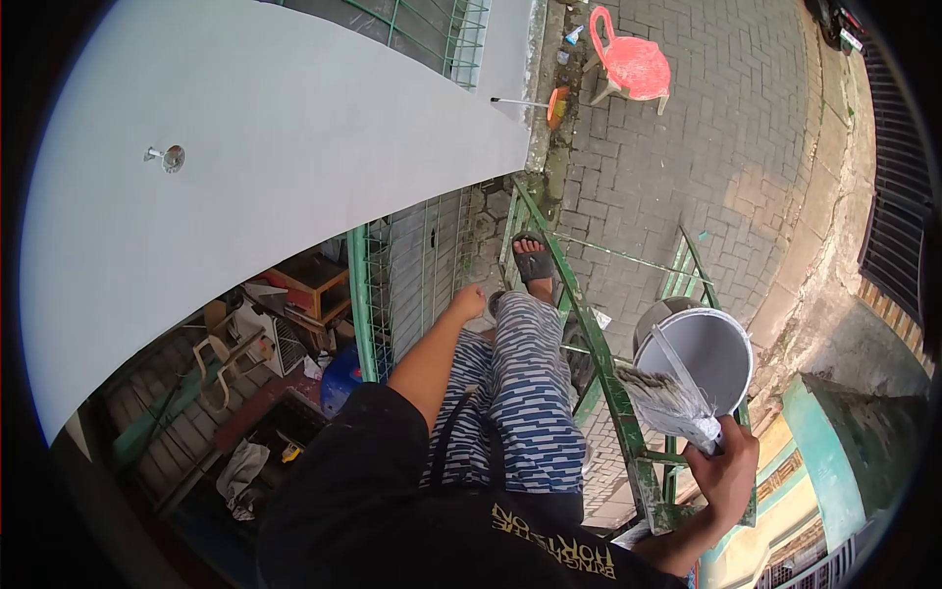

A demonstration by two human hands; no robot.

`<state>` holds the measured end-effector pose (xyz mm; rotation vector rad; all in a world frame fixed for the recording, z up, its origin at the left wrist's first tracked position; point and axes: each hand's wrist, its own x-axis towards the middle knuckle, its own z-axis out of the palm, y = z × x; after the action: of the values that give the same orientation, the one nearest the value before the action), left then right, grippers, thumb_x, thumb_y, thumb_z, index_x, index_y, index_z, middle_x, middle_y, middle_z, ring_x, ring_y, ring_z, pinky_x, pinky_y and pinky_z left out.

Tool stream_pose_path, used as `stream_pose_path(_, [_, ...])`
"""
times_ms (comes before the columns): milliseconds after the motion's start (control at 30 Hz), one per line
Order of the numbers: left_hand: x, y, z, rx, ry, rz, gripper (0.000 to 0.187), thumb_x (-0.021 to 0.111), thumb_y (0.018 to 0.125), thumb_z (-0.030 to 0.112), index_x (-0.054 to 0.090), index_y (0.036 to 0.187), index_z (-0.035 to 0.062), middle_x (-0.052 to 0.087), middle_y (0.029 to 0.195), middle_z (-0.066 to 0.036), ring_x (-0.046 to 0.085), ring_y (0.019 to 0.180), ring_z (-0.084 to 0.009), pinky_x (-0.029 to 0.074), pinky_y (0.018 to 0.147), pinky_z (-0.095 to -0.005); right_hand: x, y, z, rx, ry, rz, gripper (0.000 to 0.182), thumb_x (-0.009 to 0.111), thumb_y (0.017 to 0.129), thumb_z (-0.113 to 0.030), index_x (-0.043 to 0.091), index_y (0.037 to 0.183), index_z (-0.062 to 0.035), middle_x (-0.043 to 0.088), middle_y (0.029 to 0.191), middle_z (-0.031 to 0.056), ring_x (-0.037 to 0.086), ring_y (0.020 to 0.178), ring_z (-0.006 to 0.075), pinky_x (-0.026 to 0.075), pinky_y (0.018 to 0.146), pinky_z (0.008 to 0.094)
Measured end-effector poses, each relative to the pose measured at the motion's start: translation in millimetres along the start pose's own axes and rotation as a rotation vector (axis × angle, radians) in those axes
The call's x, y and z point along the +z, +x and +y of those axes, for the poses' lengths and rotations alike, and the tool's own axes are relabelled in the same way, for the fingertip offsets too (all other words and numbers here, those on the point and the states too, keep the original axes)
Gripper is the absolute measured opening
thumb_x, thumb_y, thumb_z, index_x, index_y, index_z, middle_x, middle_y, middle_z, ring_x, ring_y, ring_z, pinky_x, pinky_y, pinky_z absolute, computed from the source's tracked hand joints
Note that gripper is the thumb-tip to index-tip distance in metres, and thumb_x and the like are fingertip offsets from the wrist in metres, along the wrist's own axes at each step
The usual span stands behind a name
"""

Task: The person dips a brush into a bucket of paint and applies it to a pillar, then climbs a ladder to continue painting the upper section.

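Note:
My right hand (726, 471) is closed around the end of a paint-smeared brush (677, 407) beside a bucket. The brush lies against the outside of the bucket (731, 358), and its bristles point away from me. The bucket is grey inside, and a pale strip crosses its mouth. A twisted rope (643, 378) shows by the bristles. My left hand (469, 302) is held in a fist beside my knee, with nothing visible in it. A smooth white wall (275, 128) stands to my left.
I am up on a green metal frame (599, 363) above a paved lane (706, 118). Below are a red-seated chair (636, 67) and an orange-headed broom (556, 106). A light fitting (172, 157) sticks out of the wall. Wooden furniture (309, 285) and clutter lie at lower left.

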<state>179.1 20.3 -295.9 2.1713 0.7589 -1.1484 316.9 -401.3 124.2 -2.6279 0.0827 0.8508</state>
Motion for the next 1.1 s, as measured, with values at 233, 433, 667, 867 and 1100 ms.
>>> stream_pose_path(233, [-5.9,41.2,47.5,-0.01,0.068,-0.057,0.021,0.056,0.079,0.021,0.064,0.088,0.0044,0.064,0.093,-0.019,0.061,0.089,-0.0354,0.048,0.077,-0.0419,-4.0,-2.5,8.0,0.142,0.072,-0.052,0.034,0.069,0.053,-0.009,0.06,0.084,-0.0003,0.052,0.057,0.0159,0.052,0.053,0.0335,0.041,0.052,0.0403])
stream_pose_path(433, [0.2,70.5,71.2,-0.032,0.023,-0.052,0.022,0.055,0.078,0.02,0.065,0.089,0.0046,0.066,0.092,-0.019,0.062,0.087,-0.0354,0.048,0.078,-0.0417,-13.5,-10.1,1.5,0.126,0.043,-0.032,0.037,0.071,0.052,-0.009,0.061,0.087,-0.0011,0.052,0.058,0.0137,0.051,0.052,0.0313,0.041,0.051,0.0396])
stream_pose_path(667, [-2.5,113.7,96.1,0.03,0.259,-0.118,0.033,0.055,0.076,0.022,0.068,0.098,0.0009,0.063,0.105,-0.023,0.06,0.1,-0.0375,0.047,0.086,-0.0421,-7.6,-13.7,-13.1,0.128,0.057,0.0,0.035,0.07,0.053,-0.011,0.057,0.083,-0.0002,0.052,0.065,0.0167,0.051,0.064,0.035,0.041,0.058,0.0429])
stream_pose_path(867, [19.8,187.2,73.0,-0.007,0.264,-0.177,0.036,0.057,0.075,0.024,0.068,0.096,-0.003,0.065,0.104,-0.021,0.064,0.094,-0.0318,0.05,0.08,-0.0393,2.8,-31.4,-17.3,0.309,0.077,0.076,0.037,0.069,0.057,-0.012,0.06,0.092,-0.0013,0.052,0.065,0.012,0.046,0.064,0.0267,0.041,0.064,0.0369])
stream_pose_path(1100, [36.7,222.6,61.8,-0.089,0.07,-0.227,0.039,0.056,0.076,0.025,0.066,0.097,-0.0062,0.065,0.104,-0.022,0.065,0.09,-0.0317,0.051,0.076,-0.0372,-1.7,-17.5,-9.4,0.244,0.279,0.051,0.036,0.07,0.059,-0.005,0.062,0.093,0.0029,0.057,0.059,0.0113,0.049,0.049,0.0124,0.041,0.051,0.0255])
